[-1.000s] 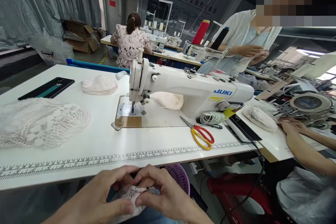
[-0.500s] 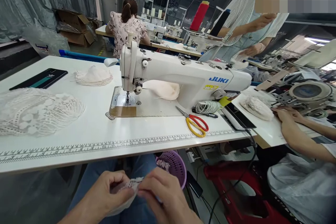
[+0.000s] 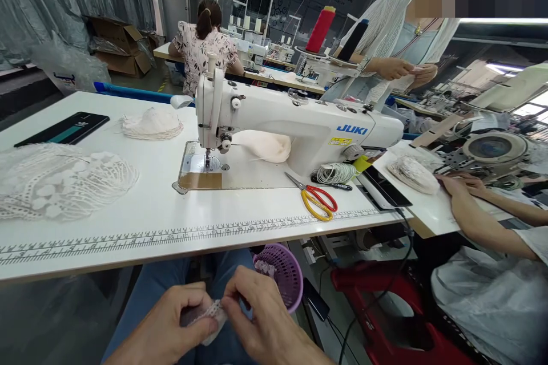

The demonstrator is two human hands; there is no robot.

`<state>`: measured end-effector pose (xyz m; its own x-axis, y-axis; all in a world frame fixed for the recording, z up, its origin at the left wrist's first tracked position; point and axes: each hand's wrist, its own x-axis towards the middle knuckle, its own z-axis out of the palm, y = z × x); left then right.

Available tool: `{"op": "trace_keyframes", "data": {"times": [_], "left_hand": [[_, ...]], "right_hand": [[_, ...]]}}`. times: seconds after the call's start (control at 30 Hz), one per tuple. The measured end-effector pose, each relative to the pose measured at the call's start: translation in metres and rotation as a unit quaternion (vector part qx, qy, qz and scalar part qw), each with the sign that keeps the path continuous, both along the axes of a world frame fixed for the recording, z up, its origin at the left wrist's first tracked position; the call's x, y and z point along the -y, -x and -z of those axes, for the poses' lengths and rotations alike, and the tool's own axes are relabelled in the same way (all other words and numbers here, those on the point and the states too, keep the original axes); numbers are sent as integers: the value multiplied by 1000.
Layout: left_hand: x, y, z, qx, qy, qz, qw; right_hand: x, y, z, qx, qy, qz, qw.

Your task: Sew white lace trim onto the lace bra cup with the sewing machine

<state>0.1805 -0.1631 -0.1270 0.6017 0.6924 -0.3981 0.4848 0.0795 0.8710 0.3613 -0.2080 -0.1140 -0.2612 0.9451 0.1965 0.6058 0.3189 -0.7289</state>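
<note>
Over my lap, below the table's front edge, both hands are on a small piece of white lace fabric (image 3: pixel 215 319). My left hand (image 3: pixel 175 319) is closed on it, thumb on top, fingers behind. The thumb and fingertips of my right hand (image 3: pixel 261 319) pinch its right edge; the exact grip is partly hidden. Above them on the table stands a white JUKI sewing machine (image 3: pixel 265 114) with pale cloth (image 3: pixel 274 147) under its arm. Scissors with red and yellow handles (image 3: pixel 317 202) lie right of the needle plate (image 3: pixel 201 165).
A pile of white lace (image 3: pixel 68 182), stacked pale pieces (image 3: pixel 152 124) and a dark phone-like slab (image 3: pixel 64 128) lie on the left. A purple basket (image 3: pixel 286 274) stands under the table edge. At right, a co-worker's arms (image 3: pixel 479 222) reach to another machine; another person stands behind.
My right hand has shifted slightly left and up, and the lace between my hands is more bunched. The standing co-worker's hands have come together over white material.
</note>
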Motion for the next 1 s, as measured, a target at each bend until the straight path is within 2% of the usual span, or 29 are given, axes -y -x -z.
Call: {"op": "trace_keyframes", "data": {"times": [0.13,0.2,0.3,0.4,0.47,0.57,0.63,0.73,0.83,1.0], "left_hand": [[-3,3,12,73,98,19,992],[-3,4,17,83,113,30,990],[-3,5,21,85,117,33,989],[-4,2,21,89,119,23,989],[-6,0,21,89,123,23,988],[-6,-3,21,89,123,24,988],[-6,-4,21,89,123,28,988],[-5,-5,23,105,115,39,987],[-4,-6,26,121,97,56,986],[0,-11,23,112,75,60,989]], "right_hand": [[-3,-2,5,37,-50,42,997],[-6,-12,17,53,-61,93,992],[-5,-45,39,63,-46,166,983],[5,-81,52,80,-24,164,983],[15,-93,50,88,-9,152,984],[27,-80,32,69,10,119,991],[30,-59,16,-7,18,60,998],[26,-32,1,-75,-24,4,997],[22,-21,3,-63,-62,3,996],[26,-21,11,-33,-58,20,998]]}}
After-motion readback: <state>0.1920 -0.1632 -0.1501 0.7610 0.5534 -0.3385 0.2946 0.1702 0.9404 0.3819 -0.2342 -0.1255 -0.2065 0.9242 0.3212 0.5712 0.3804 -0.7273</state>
